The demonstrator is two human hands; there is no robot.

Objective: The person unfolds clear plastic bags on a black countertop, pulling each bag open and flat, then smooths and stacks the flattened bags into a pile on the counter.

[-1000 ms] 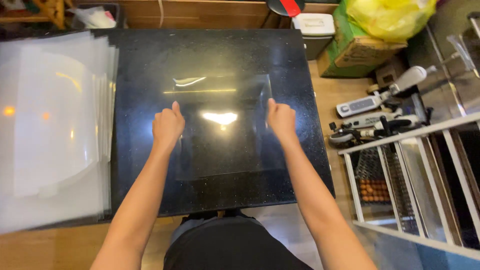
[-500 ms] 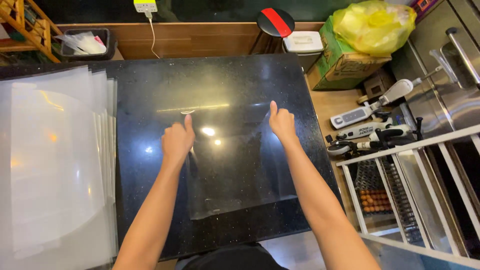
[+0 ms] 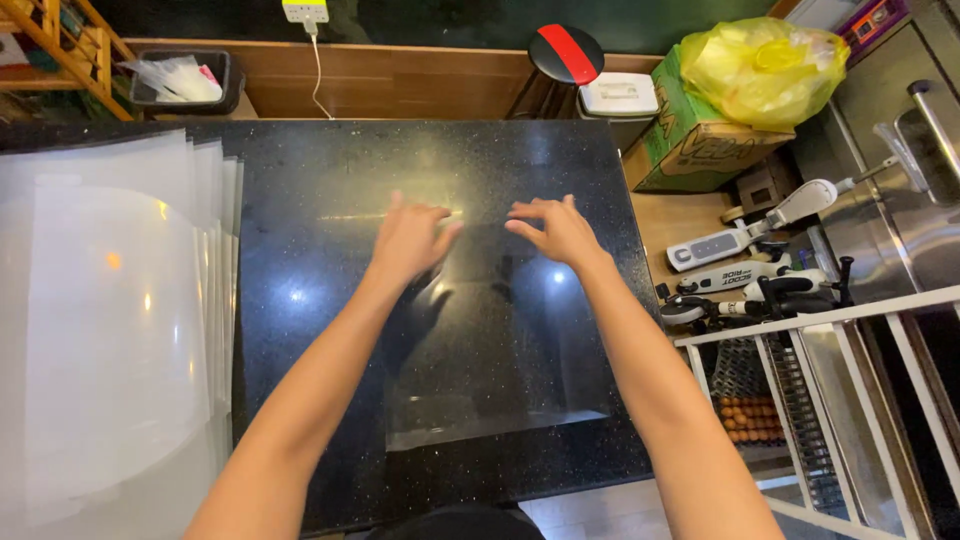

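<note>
Looking down at the black stone counter (image 3: 300,330), I've got one clear plastic sheet (image 3: 500,380) lying flat mid-counter, with the big stack of clear sheets (image 3: 110,330) left waiting. Left hand (image 3: 410,238) and right hand (image 3: 558,228) rest at its far edge, fingers loosely spread, pinching nothing, so I'd guess it's barely started.

Both hands, left (image 3: 412,238) and right (image 3: 556,230), moved inward, closer together at clear sheet (image 3: 490,350) far edge.

This looks like the back room of a small food shop or home kitchen. A black stone table (image 3: 300,180) carries a stack of clear plastic sheets (image 3: 110,330) at 9 o'clock. At 3 o'clock a white wire rack (image 3: 850,400) holds eggs (image 3: 745,420) beside steel kitchen equipment (image 3: 900,190). At 1 o'clock a cardboard box (image 3: 700,140) bears a yellow bag (image 3: 765,65).
</note>
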